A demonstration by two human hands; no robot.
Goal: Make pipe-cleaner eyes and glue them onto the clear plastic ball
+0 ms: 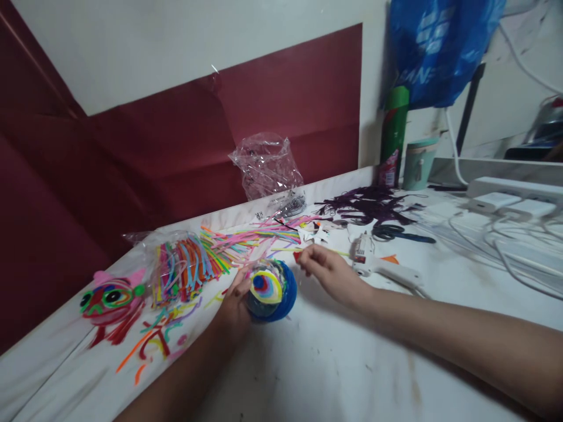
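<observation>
My left hand is wrapped round the side of a round blue craft piece whose face is a coil of coloured paper strips with a blue and red centre. It rests on the white table. My right hand is just right of the piece, fingers pinched on a small red bit and a thin yellow-green strip. A white glue gun lies beyond my right hand.
Loose coloured paper strips lie in a clear bag at left, beside a pink coiled animal figure. Farther back are a crumpled plastic bag, purple strips, scissors, a green can, a cup, and chargers with cables.
</observation>
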